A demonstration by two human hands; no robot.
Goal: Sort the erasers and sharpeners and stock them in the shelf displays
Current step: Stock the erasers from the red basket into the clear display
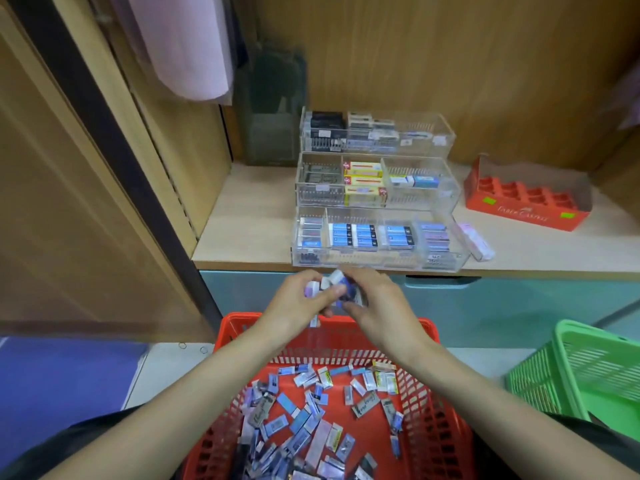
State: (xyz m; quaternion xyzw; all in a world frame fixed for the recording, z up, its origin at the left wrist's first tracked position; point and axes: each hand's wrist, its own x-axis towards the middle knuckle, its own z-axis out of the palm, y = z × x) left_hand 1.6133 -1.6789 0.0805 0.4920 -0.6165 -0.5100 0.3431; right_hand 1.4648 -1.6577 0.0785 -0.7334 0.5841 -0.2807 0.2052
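A wooden shelf (242, 230) carries a clear three-tier display (381, 263), its front tier holding rows of blue-sleeved erasers. Below it, a red basket (427, 325) sits in front of me, its floor covered with loose mixed erasers (298, 424), within easy reach for sorting. My left hand (294, 306) and right hand (379, 303) meet just under the shelf edge, fingers curled round a small bunch of erasers (334, 284), probably squaring them up for stocking.

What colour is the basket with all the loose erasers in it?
Red; the basket is red plastic lattice, clearest in the head view.
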